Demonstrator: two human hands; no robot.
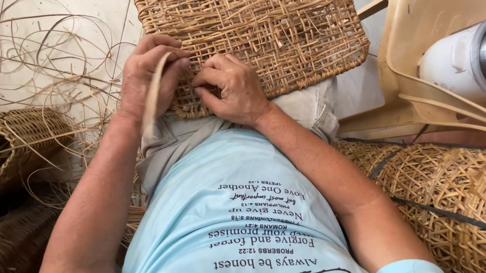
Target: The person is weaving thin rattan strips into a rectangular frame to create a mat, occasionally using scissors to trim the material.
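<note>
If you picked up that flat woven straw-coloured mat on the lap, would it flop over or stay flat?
The flat woven straw-coloured rattan panel would probably stay mostly flat: a thick rounded rim runs along its edge, and it juts past the knees without drooping. It is likely light, since the weave is open with gaps. The left hand and right hand work at its near edge, where thin strands probably bend easily.

A tan woven rattan panel (251, 19) is lying flat across the lap, a loose rattan strip (151, 99) curving off its near edge.
</note>
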